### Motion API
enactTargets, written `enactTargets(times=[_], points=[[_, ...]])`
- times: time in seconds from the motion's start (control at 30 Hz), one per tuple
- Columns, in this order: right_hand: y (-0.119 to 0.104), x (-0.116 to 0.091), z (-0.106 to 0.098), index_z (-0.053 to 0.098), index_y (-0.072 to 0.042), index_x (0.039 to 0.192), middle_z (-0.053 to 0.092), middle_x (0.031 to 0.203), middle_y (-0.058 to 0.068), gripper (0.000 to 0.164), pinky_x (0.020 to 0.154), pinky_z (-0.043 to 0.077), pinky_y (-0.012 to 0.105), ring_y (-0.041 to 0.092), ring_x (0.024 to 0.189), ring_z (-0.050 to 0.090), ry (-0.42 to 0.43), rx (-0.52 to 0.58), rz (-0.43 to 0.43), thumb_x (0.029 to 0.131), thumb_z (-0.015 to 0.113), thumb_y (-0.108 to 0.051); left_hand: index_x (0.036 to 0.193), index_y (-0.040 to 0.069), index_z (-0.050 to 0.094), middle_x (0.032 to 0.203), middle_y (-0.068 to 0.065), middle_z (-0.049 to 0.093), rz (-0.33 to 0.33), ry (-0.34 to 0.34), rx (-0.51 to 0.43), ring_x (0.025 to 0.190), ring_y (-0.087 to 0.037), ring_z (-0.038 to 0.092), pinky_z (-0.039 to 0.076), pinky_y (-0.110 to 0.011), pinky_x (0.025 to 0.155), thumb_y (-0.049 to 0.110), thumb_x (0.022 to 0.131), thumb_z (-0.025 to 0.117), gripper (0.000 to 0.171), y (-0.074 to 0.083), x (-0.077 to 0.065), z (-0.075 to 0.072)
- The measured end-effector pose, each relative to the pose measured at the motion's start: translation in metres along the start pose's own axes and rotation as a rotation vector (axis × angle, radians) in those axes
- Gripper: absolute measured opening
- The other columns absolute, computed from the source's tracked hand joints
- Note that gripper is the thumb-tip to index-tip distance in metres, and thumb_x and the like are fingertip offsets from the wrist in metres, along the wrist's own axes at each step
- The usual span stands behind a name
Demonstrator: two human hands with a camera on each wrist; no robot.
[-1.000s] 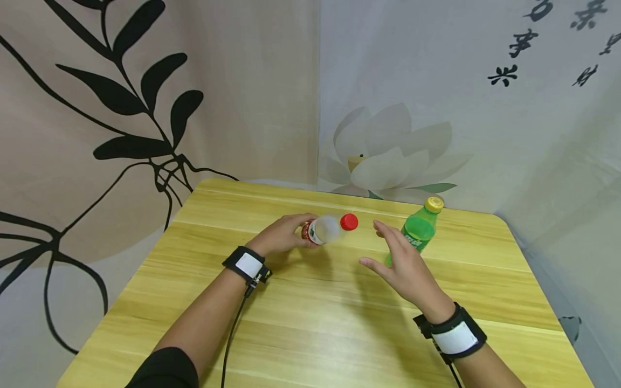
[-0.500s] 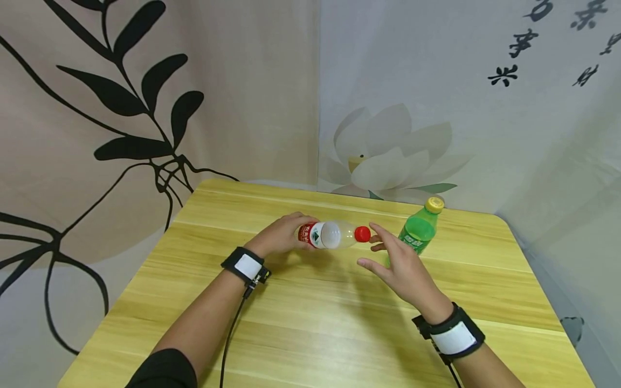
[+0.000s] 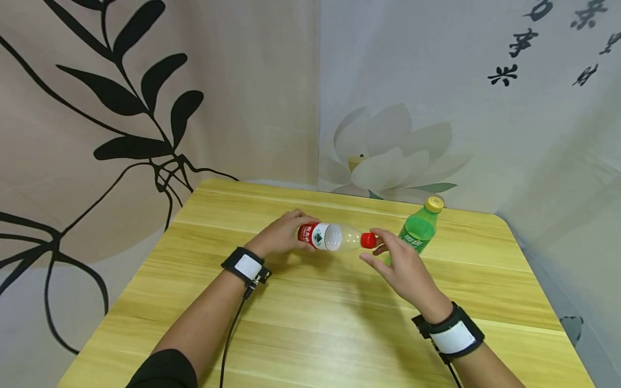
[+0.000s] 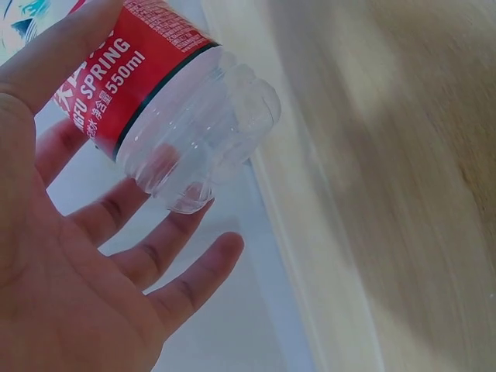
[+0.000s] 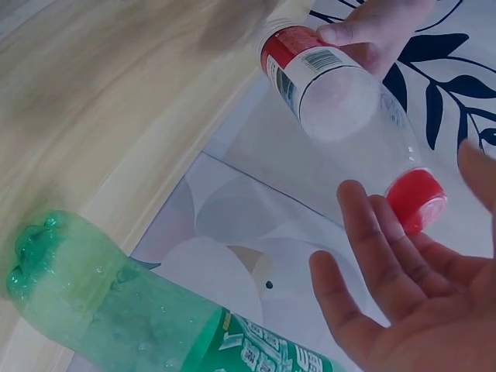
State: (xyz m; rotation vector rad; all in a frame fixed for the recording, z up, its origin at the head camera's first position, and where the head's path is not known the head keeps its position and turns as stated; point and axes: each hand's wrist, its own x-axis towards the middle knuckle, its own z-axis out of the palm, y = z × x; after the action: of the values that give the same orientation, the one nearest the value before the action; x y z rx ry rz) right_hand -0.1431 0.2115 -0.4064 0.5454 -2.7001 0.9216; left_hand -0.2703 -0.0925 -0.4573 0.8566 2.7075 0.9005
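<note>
Looks down on a yellow wood-grain table [image 3: 310,323], bearing an upright green bottle [image 3: 420,230] at right. Left of that, holds a clear, red-labelled bottle [image 3: 339,237] sideways, gripped in the left hand [image 3: 282,234]; extends the right hand [image 3: 407,272], with loosely bent fingers, to its red cap [image 3: 368,240].

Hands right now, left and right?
Left hand: holding the Nongfu Spring bottle.
Right hand: open, by the bottle's red cap; contact can't be told.
</note>
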Motion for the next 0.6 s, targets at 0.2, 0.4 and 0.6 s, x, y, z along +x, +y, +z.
enactTargets(times=[0.2, 0.4, 0.6], points=[[0.0011, 0.0006, 0.0003, 0.062, -0.008, 0.125, 0.073, 0.098, 0.002, 0.039, 0.075, 0.059, 0.036, 0.016, 0.09, 0.069, 0.027, -0.018, 0.023, 0.098, 0.074, -0.033, 0.142, 0.029, 0.063, 0.125, 0.001, 0.057, 0.011, -0.01, 0.013, 0.115, -0.022, 0.051, 0.053, -0.04, 0.096, 0.035, 0.078, 0.093, 0.071, 0.0032, 0.0, -0.0005], [0.0021, 0.0012, 0.0011, 0.063, -0.009, 0.117, 0.071, 0.094, 0.001, 0.028, 0.078, 0.062, 0.039, 0.014, 0.086, 0.069, 0.03, -0.011, 0.025, 0.099, 0.073, -0.028, 0.14, 0.028, 0.065, 0.13, 0.003, 0.065, 0.037, -0.017, 0.025, 0.113, -0.02, 0.052, 0.049, -0.038, 0.094, 0.035, 0.076, 0.095, 0.071, 0.0043, 0.0008, -0.0004], [0.0024, 0.0011, 0.0021, 0.065, -0.009, 0.114, 0.071, 0.095, 0.001, 0.024, 0.07, 0.06, 0.036, 0.014, 0.085, 0.067, 0.027, -0.024, -0.018, 0.097, 0.076, -0.021, 0.141, 0.028, 0.065, 0.126, 0.006, 0.071, 0.044, -0.039, 0.036, 0.109, -0.016, 0.052, 0.043, -0.036, 0.091, 0.035, 0.076, 0.094, 0.072, 0.0046, 0.0005, 0.0002]])
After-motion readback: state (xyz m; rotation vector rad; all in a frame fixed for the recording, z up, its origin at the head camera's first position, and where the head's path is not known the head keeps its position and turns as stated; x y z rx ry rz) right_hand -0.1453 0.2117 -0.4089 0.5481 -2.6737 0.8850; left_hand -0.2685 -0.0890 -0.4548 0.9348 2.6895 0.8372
